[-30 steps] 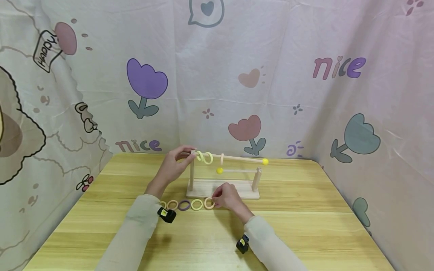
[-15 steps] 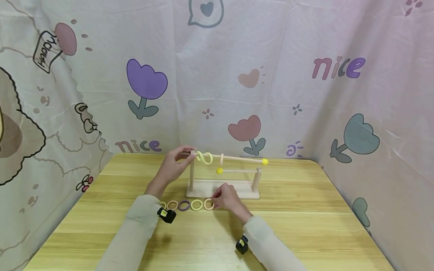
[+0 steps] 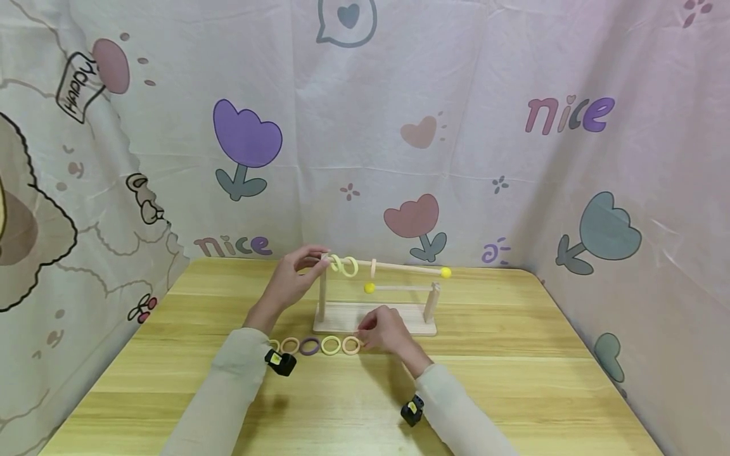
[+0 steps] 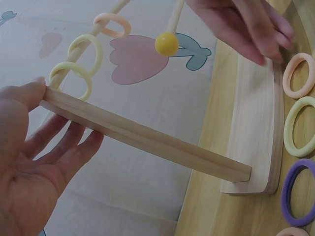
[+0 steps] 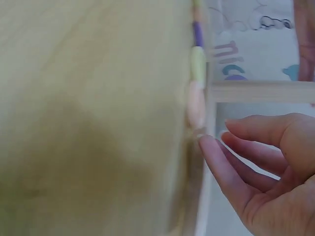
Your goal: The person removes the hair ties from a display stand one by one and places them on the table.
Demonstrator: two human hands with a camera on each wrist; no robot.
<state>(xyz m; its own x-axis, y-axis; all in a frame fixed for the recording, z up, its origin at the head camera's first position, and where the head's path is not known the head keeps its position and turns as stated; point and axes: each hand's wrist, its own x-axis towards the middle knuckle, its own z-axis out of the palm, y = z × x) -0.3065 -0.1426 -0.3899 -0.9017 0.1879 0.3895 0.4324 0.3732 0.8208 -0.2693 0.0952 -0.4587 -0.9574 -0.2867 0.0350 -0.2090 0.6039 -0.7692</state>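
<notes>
My left hand [image 3: 291,278] grips the top of the left post [image 4: 147,137] of a pale wooden stand, thumb at its upper end and fingers along the other side. From that post runs a rod [image 3: 402,267] carrying two pale yellow hair ties [image 4: 88,87] and a peach hair tie [image 4: 122,20]. In front of the base my right hand [image 3: 388,329] is bent low, its fingers loosely parted with nothing visible between them. Its fingertips are right by a peach hair tie [image 3: 351,353], the right end of a row on the table.
That row continues leftward with a yellow hair tie [image 4: 287,125], a purple one [image 4: 285,196] and others, partly behind my left wrist. A lower rod [image 3: 402,287] extends left from the right post [image 3: 431,304]. Yellow balls [image 3: 446,272] tip both rods. Patterned cloth hangs behind the table.
My right hand has shifted slightly right, and its fingertips no longer overlap the peach hair tie, which now shows whole. The left hand and the stand stay still.
</notes>
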